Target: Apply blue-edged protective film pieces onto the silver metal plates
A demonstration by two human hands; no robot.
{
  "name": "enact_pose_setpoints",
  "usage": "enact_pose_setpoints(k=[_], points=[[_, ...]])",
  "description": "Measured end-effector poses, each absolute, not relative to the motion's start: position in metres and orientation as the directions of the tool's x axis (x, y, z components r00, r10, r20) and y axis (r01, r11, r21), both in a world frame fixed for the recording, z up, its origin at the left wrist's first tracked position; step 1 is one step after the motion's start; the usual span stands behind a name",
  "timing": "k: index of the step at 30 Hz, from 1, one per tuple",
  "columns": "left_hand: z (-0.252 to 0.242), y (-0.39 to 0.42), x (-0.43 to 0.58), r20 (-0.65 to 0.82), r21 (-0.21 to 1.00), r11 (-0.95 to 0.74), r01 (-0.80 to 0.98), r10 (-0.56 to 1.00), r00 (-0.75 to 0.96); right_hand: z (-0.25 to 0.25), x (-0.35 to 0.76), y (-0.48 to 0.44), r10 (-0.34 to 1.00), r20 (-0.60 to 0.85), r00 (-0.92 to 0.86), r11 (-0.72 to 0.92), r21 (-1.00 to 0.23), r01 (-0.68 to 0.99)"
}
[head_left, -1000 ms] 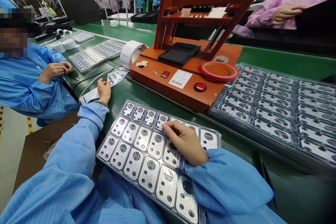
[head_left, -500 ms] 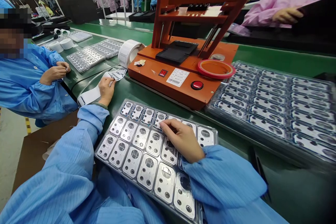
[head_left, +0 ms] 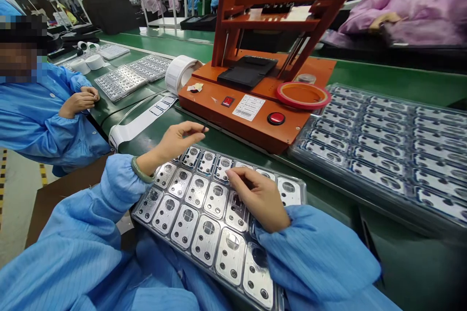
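My left hand is over the far left part of the clear plastic tray, its thumb and forefinger pinched on a small dark adhesive piece. The tray lies tilted before me and holds rows of silver metal plates, each with a round window and small holes. My right hand rests over the tray's right side. Its thumb and forefinger are pinched together at a plate in the far row; whatever they may hold is hidden. Behind my left hand a white backing strip with dark outlined pieces runs from a roll.
An orange press with a red button stands beyond the tray, a red tape ring on it. Stacked plate trays lie to the right, dark tweezers nearer. A co-worker in blue sits left.
My left hand has left the backing strip and moved right over the tray, carrying the small dark adhesive piece. The strip now lies flatter. My right hand stays almost in place.
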State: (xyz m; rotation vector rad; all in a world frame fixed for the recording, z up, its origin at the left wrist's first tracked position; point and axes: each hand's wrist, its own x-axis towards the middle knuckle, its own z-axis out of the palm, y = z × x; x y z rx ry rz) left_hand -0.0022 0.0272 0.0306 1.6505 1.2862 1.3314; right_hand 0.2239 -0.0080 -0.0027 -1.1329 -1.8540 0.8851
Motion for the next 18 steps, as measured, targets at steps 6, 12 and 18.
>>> enact_pose_setpoints(k=[6, 12, 18], points=[[0.051, 0.003, 0.036, 0.135, 0.987, -0.147, 0.067, 0.978, 0.158, 0.023, 0.238, -0.017, 0.975, 0.186, -0.121, 0.213, -0.937, 0.277], [0.055, 0.0, 0.053, 0.053, 0.994, -0.076, 0.073, 0.959, 0.28, 0.035, 0.264, -0.023, 0.991, 0.117, -0.067, 0.126, -0.98, 0.155], [0.037, -0.001, 0.066, 0.001, 0.994, -0.033, 0.102, 0.956, 0.292, 0.021, 0.27, -0.027, 0.99, 0.038, -0.136, 0.06, -0.985, 0.16]])
